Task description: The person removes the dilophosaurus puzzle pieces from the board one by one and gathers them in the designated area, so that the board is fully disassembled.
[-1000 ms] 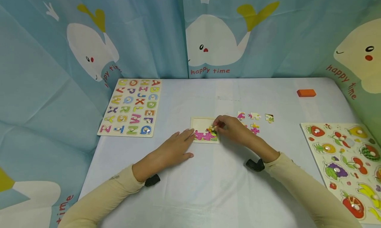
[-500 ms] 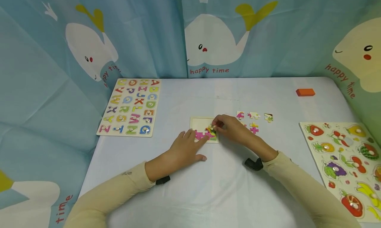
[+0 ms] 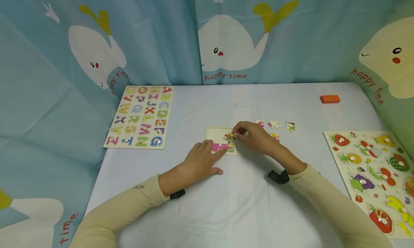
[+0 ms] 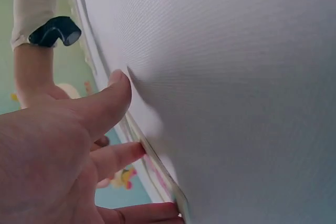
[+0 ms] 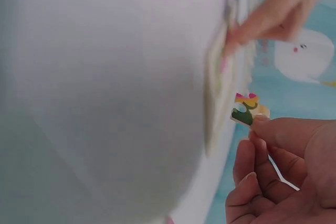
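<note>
Blue whale-print curtain (image 3: 158, 32) behind white table (image 3: 226, 212). Right hand (image 3: 253, 136), mid-frame, pinches small puzzle piece (image 3: 230, 136) (yellow, green) over puzzle tray (image 3: 215, 133); piece seems lifted, though blurred. Left hand (image 3: 202, 163), fingers extended, touches tray's lower left. Loose pieces (image 3: 274, 124) right of centre; orange block (image 3: 330, 99) upper right.

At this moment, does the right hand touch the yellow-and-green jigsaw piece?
Touching. The right wrist view shows the right hand pinching the jigsaw piece at its edge.
</note>
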Tool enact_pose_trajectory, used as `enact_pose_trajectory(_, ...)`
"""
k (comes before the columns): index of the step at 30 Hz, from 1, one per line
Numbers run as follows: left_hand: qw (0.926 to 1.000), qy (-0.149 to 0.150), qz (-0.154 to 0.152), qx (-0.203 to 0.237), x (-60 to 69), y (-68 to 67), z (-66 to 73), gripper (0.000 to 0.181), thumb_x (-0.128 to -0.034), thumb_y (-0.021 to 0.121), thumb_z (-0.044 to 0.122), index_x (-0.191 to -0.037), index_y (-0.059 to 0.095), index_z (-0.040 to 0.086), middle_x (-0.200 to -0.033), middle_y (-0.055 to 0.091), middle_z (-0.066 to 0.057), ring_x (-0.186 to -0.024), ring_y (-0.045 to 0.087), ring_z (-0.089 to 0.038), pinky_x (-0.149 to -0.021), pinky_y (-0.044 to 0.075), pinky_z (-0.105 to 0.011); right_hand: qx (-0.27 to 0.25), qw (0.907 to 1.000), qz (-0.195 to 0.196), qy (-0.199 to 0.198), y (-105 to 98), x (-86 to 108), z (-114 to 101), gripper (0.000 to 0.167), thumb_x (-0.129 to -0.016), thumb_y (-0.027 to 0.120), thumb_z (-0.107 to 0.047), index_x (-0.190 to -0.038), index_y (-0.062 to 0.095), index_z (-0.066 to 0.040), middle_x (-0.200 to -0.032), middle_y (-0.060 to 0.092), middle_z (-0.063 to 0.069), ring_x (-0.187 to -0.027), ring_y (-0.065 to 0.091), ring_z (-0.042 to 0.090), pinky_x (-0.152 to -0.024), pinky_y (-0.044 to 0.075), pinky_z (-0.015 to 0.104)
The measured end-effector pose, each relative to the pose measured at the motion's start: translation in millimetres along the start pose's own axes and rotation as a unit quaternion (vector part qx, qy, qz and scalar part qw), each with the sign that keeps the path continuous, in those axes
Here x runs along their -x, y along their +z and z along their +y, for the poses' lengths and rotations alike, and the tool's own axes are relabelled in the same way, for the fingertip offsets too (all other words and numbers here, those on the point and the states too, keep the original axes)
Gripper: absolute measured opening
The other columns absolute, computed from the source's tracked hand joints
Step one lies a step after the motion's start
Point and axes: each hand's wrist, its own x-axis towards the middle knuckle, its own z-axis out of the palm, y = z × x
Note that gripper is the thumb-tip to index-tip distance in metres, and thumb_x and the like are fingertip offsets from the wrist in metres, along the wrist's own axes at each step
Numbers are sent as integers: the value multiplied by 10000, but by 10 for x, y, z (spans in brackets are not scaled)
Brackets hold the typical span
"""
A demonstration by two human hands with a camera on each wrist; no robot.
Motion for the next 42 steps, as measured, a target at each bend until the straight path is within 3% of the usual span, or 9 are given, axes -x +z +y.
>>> enact_pose_trajectory(5,9998,25,-45,201,5,-15,-13,783,-968,617,676,-1631,416,312,-1375,509,-168,-1319,508,-296,-1111,457,-428,52,9994,227,257,-300,112,83,108,-1049,670,-133,-1126,730,-89,-1044,741,104,-923,674,266,-762,541,384)
enact_pose_trajectory(9,9995,32,-28,309,10,-3,-27,785,-967,629,666,-1633,412,309,-1383,505,-171,-1331,503,-301,-1120,449,-430,111,9981,328,503,-613,267,208,175,-1064,658,-196,-1177,715,-74,-1070,731,133,-942,672,297,-682,534,290)
enact_pose_trajectory(12,9994,66,2,340,11,17,-37,793,-967,630,666,-1635,410,301,-1409,497,-179,-1353,493,-308,-1127,447,-435,293,9971,382,594,-827,413,373,189,-1062,657,-190,-1176,696,-43,-1094,721,133,-1034,653,278,-738,509,226)
enact_pose_trajectory(15,9992,109,27,378,17,27,-41,794,-970,630,661,-1638,407,295,-1430,486,-185,-1365,485,-313,-1136,444,-443,383,9956,294,802,-994,581,580,161,-1055,660,-164,-1146,684,-34,-1074,715,122,-996,637,201,-754,487,182)
enact_pose_trajectory(19,9989,127,45,448,35,25,-49,786,-977,632,645,-1641,402,294,-1449,476,-189,-1380,476,-318,-1152,430,-452,310,9932,-142,1113,-1141,774,833,146,-1050,660,-138,-1126,677,-14,-1070,701,96,-923,593,66,-769,485,160)
enact_pose_trajectory(23,9985,80,-18,550,59,4,-55,778,-983,630,636,-1641,408,284,-1500,462,-204,-1418,455,-330,-1177,412,-465,193,9890,-517,1370,-1176,888,1003,188,-1059,645,-150,-1155,668,10,-1092,687,85,-922,572,48,-779,498,184)
enact_pose_trajectory(32,9964,56,-81,842,108,5,-95,771,-989,641,612,-1640,414,265,-1561,442,-201,-1464,441,-346,-1157,445,-492,651,9811,-222,1810,-1030,923,1118,244,-1062,647,-212,-1172,657,6,-1067,670,124,-992,566,273,-769,489,282)
enact_pose_trajectory(42,9932,-36,-290,1125,192,28,-166,775,-1002,629,604,-1650,395,249,-1704,318,-162,-1535,379,-395,-1198,403,-545,890,9804,-181,1747,-930,889,1103,192,-1045,661,-142,-1151,659,19,-1040,668,155,-953,567,291,-755,486,330)
